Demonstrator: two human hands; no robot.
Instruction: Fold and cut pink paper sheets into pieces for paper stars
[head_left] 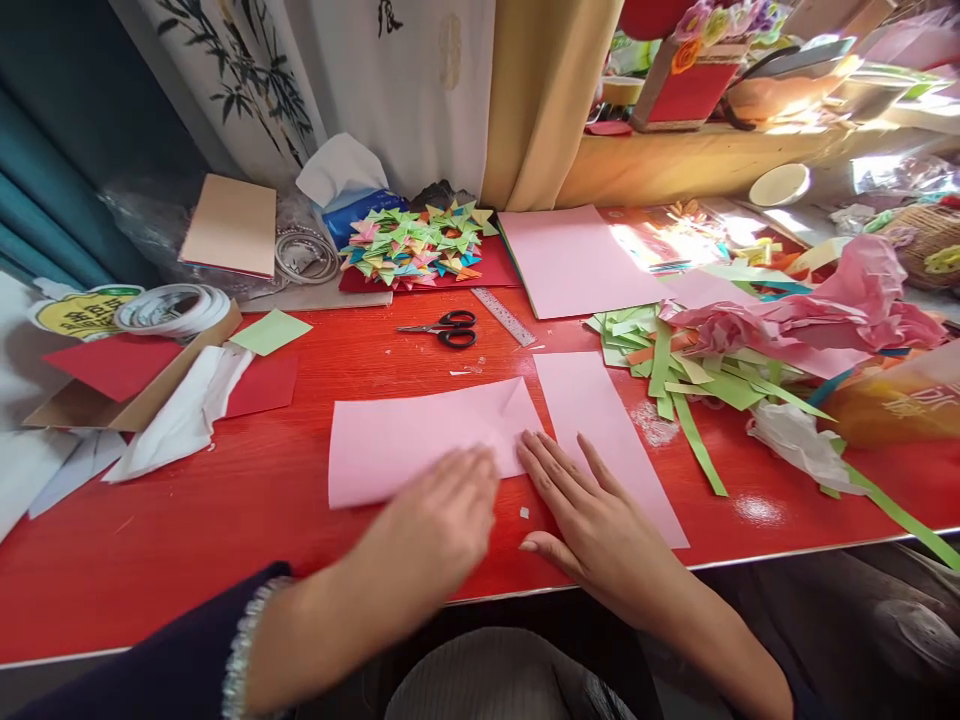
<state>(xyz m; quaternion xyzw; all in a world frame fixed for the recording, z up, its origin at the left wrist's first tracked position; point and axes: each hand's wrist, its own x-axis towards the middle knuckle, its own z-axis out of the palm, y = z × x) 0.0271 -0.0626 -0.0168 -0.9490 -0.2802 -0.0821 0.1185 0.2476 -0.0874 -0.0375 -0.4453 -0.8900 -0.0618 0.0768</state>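
Observation:
A pink sheet of paper (405, 440), folded over along its near edge, lies on the red table in front of me. My left hand (442, 515) is on the near edge of this sheet, its fingers smeared by motion. Flat and with fingers stretched out, my right hand (589, 510) rests at the folded sheet's right end. Under part of that hand is a second pink strip of paper (600, 410), slanting toward the table's front edge. Black-handled scissors (450, 328) and a clear ruler (504, 317) lie beyond the folded sheet.
Folded paper stars (420, 240) are heaped at the back, beside a stack of pink paper (577, 260). Green paper strips (675, 360) and crumpled pink paper (825, 300) cover the right side. At left are tape rolls (172, 308) and a cardboard box (142, 405).

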